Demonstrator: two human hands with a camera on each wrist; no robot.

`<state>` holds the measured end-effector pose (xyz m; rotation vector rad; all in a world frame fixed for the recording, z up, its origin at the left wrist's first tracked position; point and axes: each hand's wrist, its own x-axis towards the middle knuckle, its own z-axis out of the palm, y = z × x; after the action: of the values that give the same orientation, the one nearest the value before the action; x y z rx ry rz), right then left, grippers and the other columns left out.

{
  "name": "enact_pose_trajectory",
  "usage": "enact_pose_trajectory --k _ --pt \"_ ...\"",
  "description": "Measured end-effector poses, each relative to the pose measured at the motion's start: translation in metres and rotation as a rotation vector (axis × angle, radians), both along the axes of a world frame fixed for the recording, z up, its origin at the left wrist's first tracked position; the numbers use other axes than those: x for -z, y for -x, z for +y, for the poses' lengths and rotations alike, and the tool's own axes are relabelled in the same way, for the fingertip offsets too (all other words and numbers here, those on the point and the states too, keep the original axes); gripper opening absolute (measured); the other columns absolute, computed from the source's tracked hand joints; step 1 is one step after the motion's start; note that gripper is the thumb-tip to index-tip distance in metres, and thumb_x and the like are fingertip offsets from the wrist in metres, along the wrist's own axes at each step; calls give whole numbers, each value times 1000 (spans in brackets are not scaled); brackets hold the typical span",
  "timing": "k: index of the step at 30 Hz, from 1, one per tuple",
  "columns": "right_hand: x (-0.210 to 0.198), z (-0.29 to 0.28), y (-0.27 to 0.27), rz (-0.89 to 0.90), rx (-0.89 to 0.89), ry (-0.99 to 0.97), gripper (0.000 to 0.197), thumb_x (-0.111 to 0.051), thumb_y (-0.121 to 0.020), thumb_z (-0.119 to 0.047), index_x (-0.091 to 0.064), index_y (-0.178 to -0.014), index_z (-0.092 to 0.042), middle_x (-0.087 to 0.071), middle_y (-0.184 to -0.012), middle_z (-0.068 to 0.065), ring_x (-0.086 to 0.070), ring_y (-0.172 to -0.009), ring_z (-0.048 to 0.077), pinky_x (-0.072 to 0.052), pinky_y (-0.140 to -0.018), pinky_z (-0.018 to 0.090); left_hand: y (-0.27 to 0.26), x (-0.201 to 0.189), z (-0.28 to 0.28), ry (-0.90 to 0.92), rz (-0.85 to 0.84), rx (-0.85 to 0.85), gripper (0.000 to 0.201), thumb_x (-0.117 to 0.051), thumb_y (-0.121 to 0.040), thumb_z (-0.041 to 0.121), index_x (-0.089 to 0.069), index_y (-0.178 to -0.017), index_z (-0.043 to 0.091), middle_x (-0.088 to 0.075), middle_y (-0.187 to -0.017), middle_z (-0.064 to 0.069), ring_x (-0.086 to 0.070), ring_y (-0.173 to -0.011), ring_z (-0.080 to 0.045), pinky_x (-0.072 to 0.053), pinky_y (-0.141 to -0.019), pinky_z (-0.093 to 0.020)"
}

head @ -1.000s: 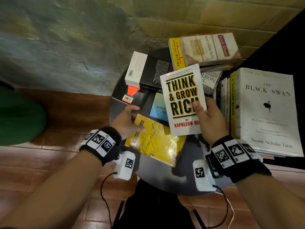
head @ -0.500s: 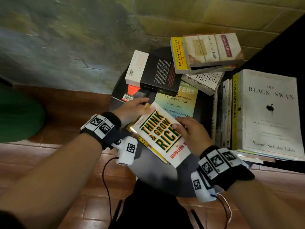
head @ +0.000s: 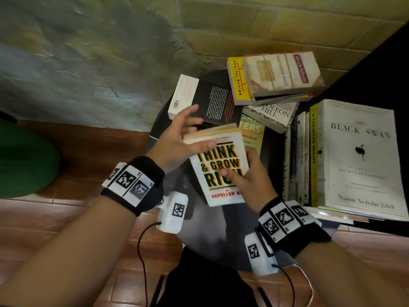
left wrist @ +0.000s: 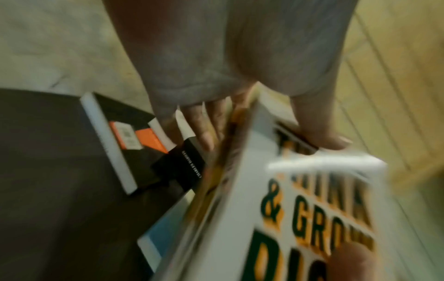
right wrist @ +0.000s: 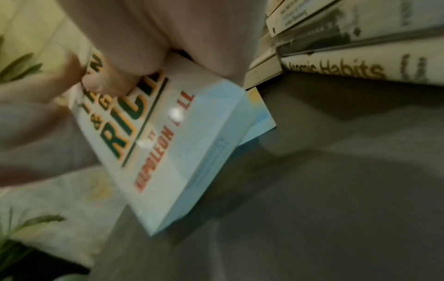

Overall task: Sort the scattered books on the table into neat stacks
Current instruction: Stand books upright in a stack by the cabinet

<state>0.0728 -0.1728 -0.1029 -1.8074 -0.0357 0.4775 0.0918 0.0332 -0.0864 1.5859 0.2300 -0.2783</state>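
Right hand (head: pixel 250 180): I see it lower centre of the head view, thumb laid on the cover of the Think & Grow Rich book (head: pixel 221 171), the other fingers curled round its right edge – a firm hold.
Left hand (head: pixel 177 138): thumb pressed across the top of that cover, fingers spread and reaching behind the book's far edge; the left wrist view shows them fanned beneath it.
Think & Grow Rich book: centre of the frame, held between both hands above the round dark table (head: pixel 212 242), cover up, near end tipped toward me. There seems to be a second book under it, though motion blur keeps me from being sure.
Green-and-blue paperback (head: pixel 252 134): just right of and behind the held book, flat on the table, partly covered by it.
Black-and-white book (head: pixel 210 100): upper centre, back cover up, just past my left fingertips.
Napoleon Hill book (head: pixel 274 114): beyond the green one, under the far stack.
Far stack: a yellow Charles Duhigg book (head: pixel 235 78) with the Mitch Albom book (head: pixel 283 72) on top – near the brick wall (head: pixel 243 18).
Black Swan book (head: pixel 360 160): right of frame, topping a tall stack whose spines face the table.
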Motion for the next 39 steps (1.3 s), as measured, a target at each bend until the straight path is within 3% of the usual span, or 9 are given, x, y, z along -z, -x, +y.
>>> enact_pose_trajectory --k 5,9,15,19,24,29,32,36,39 --pt "3 4 -5 -94 104 -89 48 -76 -78 -11 -44 -106 -33 -63 -104 -10 -64 -91 -5 -53 -77 17 10 5 -2 -22 52 181 74 -81 -67 26 -49 -132 14 -66 -123 -4 -63 -116 -18 -51 -99 -46" --pt "10 -2 -7 -59 55 -35 66 -87 -64 -24 -54 -121 -14 -69 -109 -8 -65 -104 4 -53 -91 27 19 12 -6 -75 21 222 61 -77 -77 8 -49 -126 30 -68 -117 9 -62 -115 -8 -50 -98 -33" --pt "25 -11 2 16 -5 8 73 -87 -49 -41 -64 -116 -22 -70 -112 -4 -64 -111 14 -51 -97 48 41 34 -17 -200 13 267 62 -78 -76 19 -52 -131 15 -67 -117 12 -59 -112 3 -47 -98 -21" --pt "33 -13 4 57 -20 58 63 -88 -47 -41 -63 -105 -38 -70 -108 -10 -63 -109 11 -51 -97 45 45 38 -20 -220 33 262 52 -75 -80 13 -55 -128 14 -65 -107 20 -58 -101 14 -44 -87 -7" --pt "11 -9 -8 66 -53 69 39 -78 -75 -30 -59 -108 -21 -68 -97 -14 -67 -96 7 -56 -81 21 34 32 -14 -69 84 260 66 -75 -78 25 -45 -136 14 -69 -118 5 -65 -109 -8 -53 -91 -28" --pt "-12 1 -49 56 229 11 51 -40 -84 -71 -58 -98 -26 -66 -102 -2 -64 -97 17 -49 -87 36 21 26 -2 120 167 245 48 -65 -82 4 -51 -125 20 -73 -108 11 -68 -105 -11 -56 -81 -23" --pt "-10 7 -95 61 372 55 31 -48 -87 -59 -51 -96 -29 -62 -101 -2 -63 -91 19 -50 -84 38 17 32 7 74 221 258 40 -62 -88 6 -55 -123 25 -72 -113 7 -69 -105 -13 -56 -87 -29" --pt "6 9 -148 136 519 57 59 -64 -66 -65 -54 -99 -17 -64 -94 3 -60 -79 22 -55 -81 46 15 39 10 85 275 272 33 -58 -91 9 -58 -121 24 -75 -102 12 -71 -96 -8 -57 -76 -21" --pt "6 11 -163 134 642 26 59 -69 -70 -56 -44 -104 -14 -66 -105 11 -67 -81 26 -58 -57 33 14 41 10 79 293 267 35 -58 -92 7 -56 -124 19 -75 -98 13 -71 -93 -6 -56 -73 -19"
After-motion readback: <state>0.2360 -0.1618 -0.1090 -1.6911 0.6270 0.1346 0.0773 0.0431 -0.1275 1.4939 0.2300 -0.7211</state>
